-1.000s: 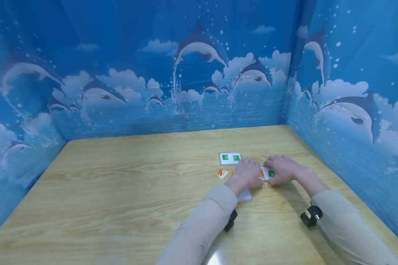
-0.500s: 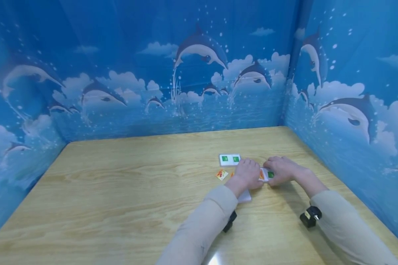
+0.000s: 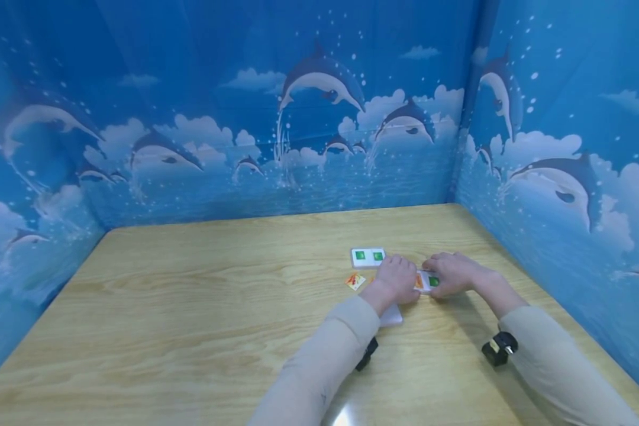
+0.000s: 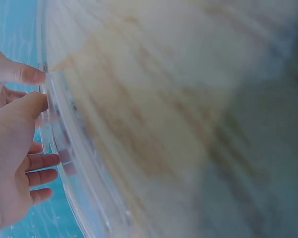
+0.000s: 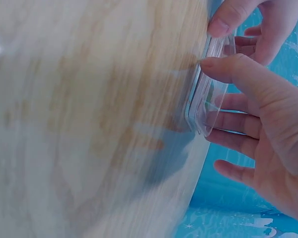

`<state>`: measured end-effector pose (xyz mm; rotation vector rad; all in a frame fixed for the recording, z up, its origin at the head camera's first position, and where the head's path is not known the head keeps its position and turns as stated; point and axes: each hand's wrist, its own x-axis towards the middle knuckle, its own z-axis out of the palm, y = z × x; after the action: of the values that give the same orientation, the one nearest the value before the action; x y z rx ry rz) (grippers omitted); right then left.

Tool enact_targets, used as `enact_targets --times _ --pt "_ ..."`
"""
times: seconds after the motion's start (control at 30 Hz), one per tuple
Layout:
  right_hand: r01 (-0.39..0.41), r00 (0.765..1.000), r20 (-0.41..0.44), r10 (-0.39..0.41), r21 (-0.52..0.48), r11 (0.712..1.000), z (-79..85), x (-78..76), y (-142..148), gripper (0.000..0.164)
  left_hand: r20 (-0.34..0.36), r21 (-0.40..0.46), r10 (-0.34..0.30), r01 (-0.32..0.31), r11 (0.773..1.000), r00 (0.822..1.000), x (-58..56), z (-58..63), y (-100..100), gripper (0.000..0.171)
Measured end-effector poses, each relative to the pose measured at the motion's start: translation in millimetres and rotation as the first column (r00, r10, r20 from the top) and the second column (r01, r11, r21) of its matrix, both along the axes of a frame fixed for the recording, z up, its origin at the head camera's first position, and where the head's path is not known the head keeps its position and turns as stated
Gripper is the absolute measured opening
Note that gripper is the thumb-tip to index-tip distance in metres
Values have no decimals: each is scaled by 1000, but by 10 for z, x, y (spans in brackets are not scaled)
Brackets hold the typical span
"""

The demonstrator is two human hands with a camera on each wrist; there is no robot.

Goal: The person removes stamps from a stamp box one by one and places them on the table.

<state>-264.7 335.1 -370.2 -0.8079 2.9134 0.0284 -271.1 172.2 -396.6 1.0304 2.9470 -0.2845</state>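
A flat clear plastic case [image 3: 425, 282] lies on the table between my hands, showing an orange picture and a green one. My left hand [image 3: 397, 278] covers its left end. At the other end, my right hand [image 3: 452, 274] holds it, thumb on the near edge and fingers on the far side. In the right wrist view the case [image 5: 208, 87] is transparent and rimmed, pinched by both hands. A second white case [image 3: 368, 257] with two green squares lies just behind. Under my left wrist, a pale flat piece [image 3: 391, 315] is partly hidden.
A small orange-and-white card [image 3: 355, 281] lies left of my left hand, with another orange bit mostly hidden beside it. The wooden table [image 3: 191, 307] meets blue dolphin-printed curtains [image 3: 218, 148] at the back and sides.
Both hands keep their grip on the case and stay in place. Only the view shifts very slightly.
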Motion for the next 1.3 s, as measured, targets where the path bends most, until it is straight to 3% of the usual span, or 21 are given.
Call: enact_targets --times 0.23,0.47,0.8,1.3 --pt "16 1000 7 -16 -44 999 -5 11 38 60 1 -5 -6 6 1000 1000 -8 27 -43 65" --pt "-1 999 -44 -3 -81 997 27 67 130 63 9 -7 1 -1 1000 1000 -10 48 -97 68" --pt "-52 991 -129 42 -73 996 123 327 178 60 56 -2 -9 9 1000 998 -24 4 -89 62" --pt "-65 998 -23 65 -17 998 57 624 -5 54 60 -18 -23 24 1000 998 -41 3 -96 60"
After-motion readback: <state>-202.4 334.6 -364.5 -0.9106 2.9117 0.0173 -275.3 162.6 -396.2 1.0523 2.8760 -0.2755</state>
